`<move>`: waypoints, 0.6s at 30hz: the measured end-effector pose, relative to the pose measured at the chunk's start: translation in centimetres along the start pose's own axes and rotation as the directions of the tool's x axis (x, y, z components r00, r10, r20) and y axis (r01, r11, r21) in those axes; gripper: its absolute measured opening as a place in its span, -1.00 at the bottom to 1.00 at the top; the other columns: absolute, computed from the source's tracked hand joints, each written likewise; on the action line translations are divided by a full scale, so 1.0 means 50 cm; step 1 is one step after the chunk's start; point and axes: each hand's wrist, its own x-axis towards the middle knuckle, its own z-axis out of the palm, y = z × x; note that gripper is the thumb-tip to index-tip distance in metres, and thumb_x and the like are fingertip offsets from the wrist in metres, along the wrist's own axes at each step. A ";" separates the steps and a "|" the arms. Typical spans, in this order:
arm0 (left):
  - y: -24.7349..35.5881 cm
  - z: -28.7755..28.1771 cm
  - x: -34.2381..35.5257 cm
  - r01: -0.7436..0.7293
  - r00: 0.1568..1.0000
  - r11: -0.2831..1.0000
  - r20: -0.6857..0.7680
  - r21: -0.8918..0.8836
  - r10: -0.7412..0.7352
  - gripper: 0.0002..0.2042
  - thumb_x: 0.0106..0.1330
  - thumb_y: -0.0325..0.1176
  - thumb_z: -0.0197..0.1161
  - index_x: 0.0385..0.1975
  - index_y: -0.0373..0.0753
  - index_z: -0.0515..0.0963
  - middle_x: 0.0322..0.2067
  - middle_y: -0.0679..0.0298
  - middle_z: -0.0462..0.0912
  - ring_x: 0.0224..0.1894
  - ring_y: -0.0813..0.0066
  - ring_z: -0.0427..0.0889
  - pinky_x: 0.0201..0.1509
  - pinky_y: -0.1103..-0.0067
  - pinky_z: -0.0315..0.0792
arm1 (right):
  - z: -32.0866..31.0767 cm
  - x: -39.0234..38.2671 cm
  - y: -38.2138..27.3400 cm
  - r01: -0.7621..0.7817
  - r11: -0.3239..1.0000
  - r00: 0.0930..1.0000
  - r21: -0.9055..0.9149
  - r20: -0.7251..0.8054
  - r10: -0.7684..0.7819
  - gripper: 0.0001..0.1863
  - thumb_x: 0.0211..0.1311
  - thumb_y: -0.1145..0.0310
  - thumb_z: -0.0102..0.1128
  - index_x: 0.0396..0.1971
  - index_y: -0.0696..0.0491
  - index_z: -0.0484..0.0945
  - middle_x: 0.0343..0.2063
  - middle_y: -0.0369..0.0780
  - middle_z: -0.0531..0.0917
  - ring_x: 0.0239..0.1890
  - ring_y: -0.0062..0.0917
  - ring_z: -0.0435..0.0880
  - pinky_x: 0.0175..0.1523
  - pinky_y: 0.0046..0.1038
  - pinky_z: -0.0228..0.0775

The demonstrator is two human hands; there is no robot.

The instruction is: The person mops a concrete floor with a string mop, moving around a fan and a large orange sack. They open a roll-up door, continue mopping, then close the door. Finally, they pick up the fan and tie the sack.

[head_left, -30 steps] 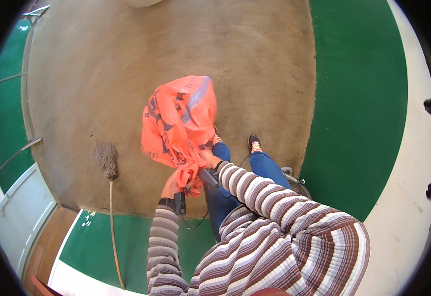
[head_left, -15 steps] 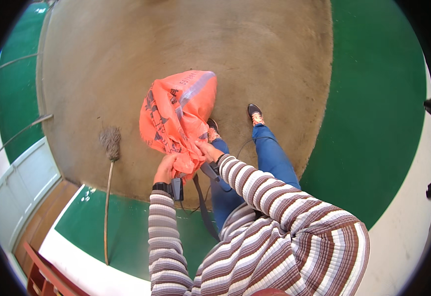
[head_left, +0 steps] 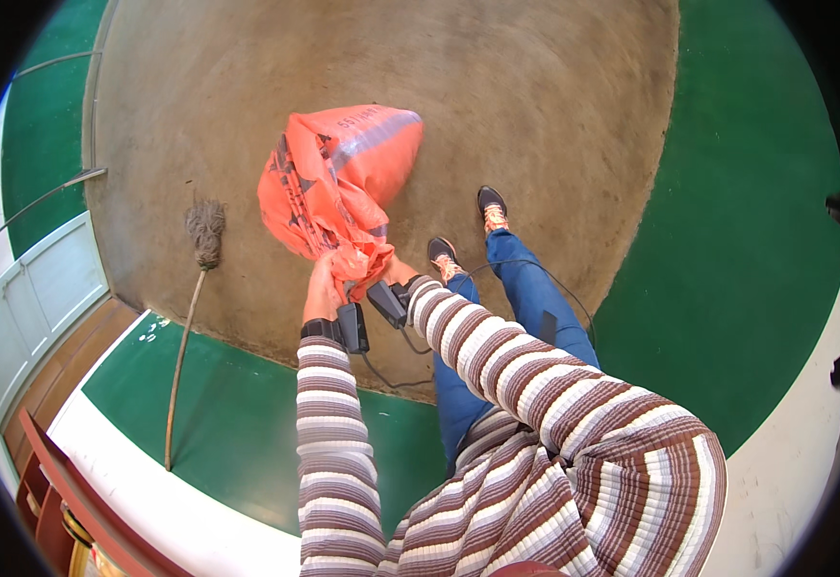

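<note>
A bulging orange-red plastic sack (head_left: 343, 173), with dark print and a silvery band, is in front of me over the brown floor. Its gathered, crumpled neck lies toward me. My left hand (head_left: 322, 287) is closed round the left side of that neck. On the right side, my right hand (head_left: 398, 272) grips the same bunched plastic, its fingers mostly hidden by the folds. Each wrist carries a dark strap and a small grey box, with a cable running from them.
A mop (head_left: 206, 231) with a wooden handle lies to the left. Beyond it stand a pale panelled door (head_left: 50, 298) and metal bars (head_left: 50, 200). A red-brown wooden piece of furniture (head_left: 83, 500) is at the lower left. Green floor (head_left: 737, 240) borders the right.
The sack and both hands have shifted slightly away from me and left relative to my body. My feet have moved a little. Both hands keep hold of the neck.
</note>
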 end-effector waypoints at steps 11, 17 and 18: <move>-0.155 0.060 -0.067 0.122 0.988 0.992 0.089 0.023 -0.123 -0.74 0.20 -0.36 0.07 -0.17 -0.30 0.55 -0.27 0.19 0.67 -0.22 0.37 0.66 -0.10 0.49 0.56 | -0.141 -0.127 0.017 0.104 0.986 0.994 -0.133 0.052 -0.098 -0.36 0.38 -0.13 -0.45 0.12 0.03 0.40 0.07 -0.17 0.53 0.10 -0.29 0.51 0.22 -0.21 0.30; -0.307 0.213 -0.098 0.110 0.992 0.988 0.072 -0.106 -0.103 -0.73 0.28 -0.21 0.05 -0.16 -0.18 0.57 -0.28 0.23 0.67 -0.34 0.37 0.65 -0.37 0.44 0.57 | -0.234 -0.266 -0.112 -0.003 0.996 1.000 -0.086 0.013 0.004 -0.47 0.42 -0.01 -0.32 0.10 0.05 0.41 0.06 -0.17 0.54 0.10 -0.30 0.50 0.24 -0.20 0.26; -0.332 0.237 -0.102 0.090 0.995 0.976 0.066 -0.198 -0.078 -0.76 0.27 -0.29 0.04 -0.19 -0.24 0.56 -0.30 0.19 0.66 -0.31 0.35 0.65 -0.26 0.44 0.58 | -0.255 -0.277 -0.138 0.007 0.998 0.999 -0.058 0.052 -0.004 -0.50 0.41 0.01 -0.28 0.08 0.06 0.42 0.04 -0.17 0.55 0.09 -0.30 0.50 0.24 -0.19 0.27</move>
